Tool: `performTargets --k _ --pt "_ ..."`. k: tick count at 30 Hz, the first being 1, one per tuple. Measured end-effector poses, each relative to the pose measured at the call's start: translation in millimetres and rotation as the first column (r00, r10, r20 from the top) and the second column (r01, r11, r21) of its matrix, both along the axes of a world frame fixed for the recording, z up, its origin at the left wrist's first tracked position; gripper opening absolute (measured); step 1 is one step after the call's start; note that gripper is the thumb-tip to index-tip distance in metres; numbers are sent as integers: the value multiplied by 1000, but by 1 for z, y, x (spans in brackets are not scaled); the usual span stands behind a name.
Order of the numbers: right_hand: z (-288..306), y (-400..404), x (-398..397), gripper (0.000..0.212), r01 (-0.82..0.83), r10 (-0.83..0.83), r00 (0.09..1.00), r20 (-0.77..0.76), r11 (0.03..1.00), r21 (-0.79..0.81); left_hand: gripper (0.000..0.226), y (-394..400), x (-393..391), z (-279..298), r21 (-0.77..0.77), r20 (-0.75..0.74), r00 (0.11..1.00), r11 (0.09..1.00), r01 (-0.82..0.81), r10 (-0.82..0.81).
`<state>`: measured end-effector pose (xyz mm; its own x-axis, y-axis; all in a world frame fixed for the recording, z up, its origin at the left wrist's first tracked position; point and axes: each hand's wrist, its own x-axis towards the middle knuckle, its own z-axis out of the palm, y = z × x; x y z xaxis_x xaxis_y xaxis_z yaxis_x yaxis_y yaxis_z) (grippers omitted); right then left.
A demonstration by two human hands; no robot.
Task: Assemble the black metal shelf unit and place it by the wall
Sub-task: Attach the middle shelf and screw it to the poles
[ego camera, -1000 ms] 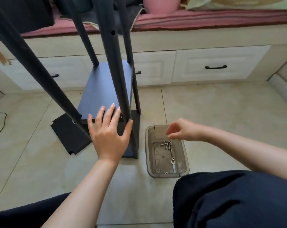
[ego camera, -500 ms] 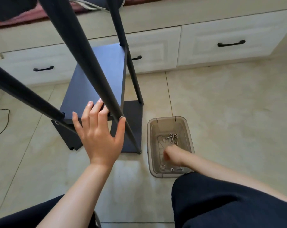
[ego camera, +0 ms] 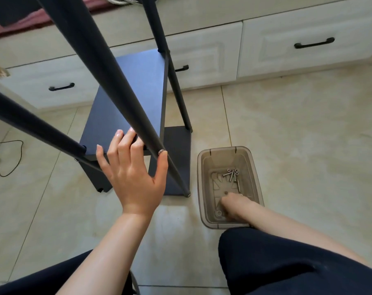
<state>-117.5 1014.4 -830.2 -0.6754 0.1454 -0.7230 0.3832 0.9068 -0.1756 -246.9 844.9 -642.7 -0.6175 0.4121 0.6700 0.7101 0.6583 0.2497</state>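
Observation:
The black shelf unit stands on the tiled floor with one shelf panel (ego camera: pixel 129 99) fixed between slanting black poles (ego camera: pixel 108 71). My left hand (ego camera: pixel 134 177) lies with straight fingers on the panel's near edge, and its thumb tip touches a silver screw head (ego camera: pixel 161 152) on the near pole. To the right sits a translucent brown plastic box (ego camera: pixel 199 188) holding several loose screws (ego camera: pixel 232 175). My right hand (ego camera: pixel 234 206) reaches down into the box's near end. Its fingertips are hidden at the bottom.
White drawers with black handles (ego camera: pixel 314 43) run along the back, close behind the shelf unit. A loose black panel (ego camera: pixel 97 179) lies on the floor under the unit. A black cable (ego camera: pixel 8 158) trails at the left. My dark-trousered leg (ego camera: pixel 287 262) fills the lower right.
My right hand dropped from above the box's rim down into its near end. My left hand stayed on the panel and pole. The view tilted downward.

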Motion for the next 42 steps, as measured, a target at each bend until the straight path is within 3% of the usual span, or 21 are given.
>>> performTargets --k 8,17,21,25,30,32,35,39,42 --pt "9 37 -2 34 107 -93 984 -149 990 92 42 -1 0 0 -3 -1 1000 1000 1 -1" --pt "16 91 7 21 287 -270 948 -168 954 83 33 1 1 2 -7 4 1000 1000 -1 1" --pt "22 96 5 15 347 -338 907 -251 938 -9 33 0 2 4 -17 13 1000 1000 -10 10" --pt "36 77 -5 14 383 -448 827 -340 891 -244 37 0 3 7 -33 25 999 999 -21 22" --pt "50 48 -13 15 442 -624 735 -266 737 -510 37 -2 5 9 -45 34 999 999 -12 14" --pt "53 43 -19 13 496 -721 663 -201 624 -604 38 -3 6 10 -48 38 999 999 -11 13" --pt "56 36 -32 18 578 -876 475 -80 379 -723 39 -4 6 11 -68 42 999 998 -16 19" --pt "56 30 -57 19 568 -970 168 178 -52 -821 38 -5 4 12 -89 34 999 996 -15 18" --pt "59 38 -73 13 518 -981 12 192 -158 -841 38 -5 2 15 -112 29 999 994 -16 19"
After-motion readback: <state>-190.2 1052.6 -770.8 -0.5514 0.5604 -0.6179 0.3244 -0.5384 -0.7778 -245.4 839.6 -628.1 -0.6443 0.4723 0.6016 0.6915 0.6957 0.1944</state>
